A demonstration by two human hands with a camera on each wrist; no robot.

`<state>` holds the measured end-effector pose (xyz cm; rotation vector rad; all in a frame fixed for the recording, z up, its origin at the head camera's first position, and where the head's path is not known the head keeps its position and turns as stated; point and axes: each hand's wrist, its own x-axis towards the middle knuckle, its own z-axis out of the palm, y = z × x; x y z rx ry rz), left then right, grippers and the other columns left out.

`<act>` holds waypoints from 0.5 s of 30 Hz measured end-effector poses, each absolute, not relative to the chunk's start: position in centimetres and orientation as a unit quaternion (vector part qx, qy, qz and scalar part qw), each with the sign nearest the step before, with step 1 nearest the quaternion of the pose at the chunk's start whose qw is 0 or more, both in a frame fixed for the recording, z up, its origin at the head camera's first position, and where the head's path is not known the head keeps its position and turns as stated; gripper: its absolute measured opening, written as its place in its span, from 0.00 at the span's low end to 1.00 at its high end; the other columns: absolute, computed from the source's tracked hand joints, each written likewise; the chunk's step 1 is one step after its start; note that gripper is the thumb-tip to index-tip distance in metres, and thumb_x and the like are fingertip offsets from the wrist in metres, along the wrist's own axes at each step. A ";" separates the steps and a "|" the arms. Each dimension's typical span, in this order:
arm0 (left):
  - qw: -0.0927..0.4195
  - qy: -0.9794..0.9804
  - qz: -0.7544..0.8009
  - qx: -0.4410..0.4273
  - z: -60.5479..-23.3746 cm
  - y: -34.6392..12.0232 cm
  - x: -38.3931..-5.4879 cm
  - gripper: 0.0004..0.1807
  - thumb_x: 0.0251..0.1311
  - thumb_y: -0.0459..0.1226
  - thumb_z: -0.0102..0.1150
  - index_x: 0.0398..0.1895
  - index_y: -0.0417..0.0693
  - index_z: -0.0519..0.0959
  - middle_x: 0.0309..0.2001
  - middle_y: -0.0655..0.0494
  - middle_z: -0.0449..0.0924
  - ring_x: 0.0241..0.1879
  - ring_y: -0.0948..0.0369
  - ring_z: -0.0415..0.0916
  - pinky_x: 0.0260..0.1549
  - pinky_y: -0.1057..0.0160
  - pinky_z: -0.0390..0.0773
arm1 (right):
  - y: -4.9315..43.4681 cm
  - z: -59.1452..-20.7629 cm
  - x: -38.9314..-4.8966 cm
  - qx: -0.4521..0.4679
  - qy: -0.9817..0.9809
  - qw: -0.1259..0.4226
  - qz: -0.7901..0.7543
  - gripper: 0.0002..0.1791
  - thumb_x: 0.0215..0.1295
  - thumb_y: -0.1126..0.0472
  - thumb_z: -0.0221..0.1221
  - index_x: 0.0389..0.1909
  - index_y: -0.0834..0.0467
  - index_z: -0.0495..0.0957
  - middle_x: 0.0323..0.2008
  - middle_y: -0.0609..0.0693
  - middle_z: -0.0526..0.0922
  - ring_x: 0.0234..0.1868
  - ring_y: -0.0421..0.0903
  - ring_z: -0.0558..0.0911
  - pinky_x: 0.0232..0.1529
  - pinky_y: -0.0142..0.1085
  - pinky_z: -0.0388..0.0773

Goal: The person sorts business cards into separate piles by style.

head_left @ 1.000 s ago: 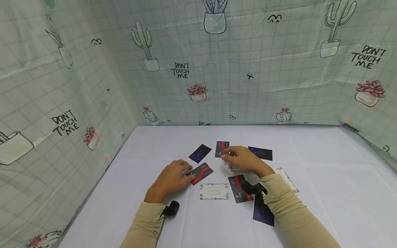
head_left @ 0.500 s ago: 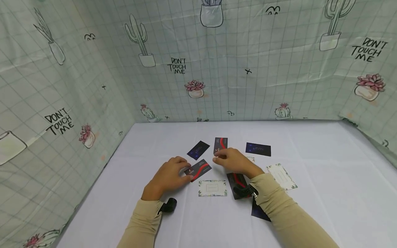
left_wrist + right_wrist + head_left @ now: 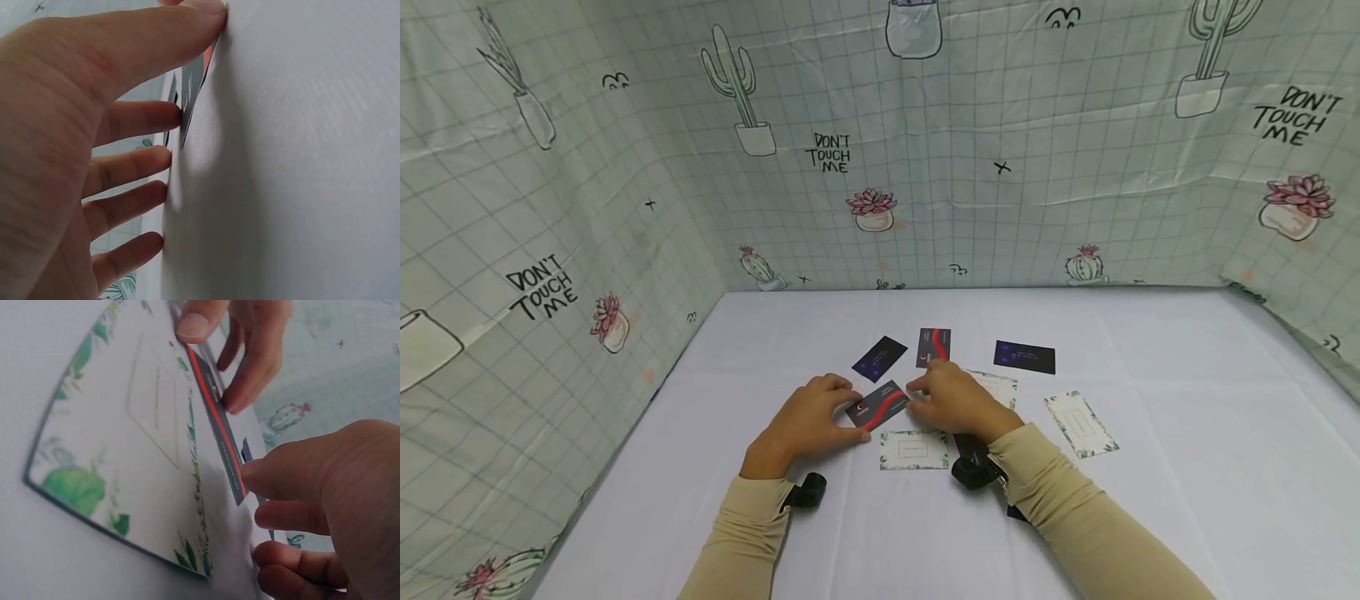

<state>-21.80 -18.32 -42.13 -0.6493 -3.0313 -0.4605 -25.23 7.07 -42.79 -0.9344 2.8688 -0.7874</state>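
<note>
A dark grey business card with a red wavy stripe lies slanted between both hands. My left hand has its thumb and index fingertip at the card's left-end corners. The other fingers stretch onto the cloth in the left wrist view. My right hand reaches to the card's right end, and in the right wrist view its thumb is right at that corner. Just in front lies a white card with a leafy border. A second red-striped card lies behind the right hand.
Dark blue cards lie at the back left and back right. Another leafy card is at right, one more beside the right hand. The right forearm partly covers further dark cards. Printed fabric walls the white table.
My right hand has come off the back red-striped card and moved left and nearer, to the slanted card's right end. The left hand keeps nearly the same place at its left end.
</note>
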 end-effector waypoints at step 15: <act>0.000 -0.969 -0.156 -0.190 -42.2 -17.8 -21.8 0.29 0.52 0.53 0.74 0.55 0.51 0.84 0.60 0.51 0.75 0.60 0.50 0.71 0.58 0.45 0.70 | 7.0 -43.0 -25.2 -0.319 0.920 -0.009 -0.228 0.16 0.65 0.55 0.63 0.49 0.57 0.87 0.37 0.51 0.77 0.39 0.47 0.72 0.41 0.40 0.69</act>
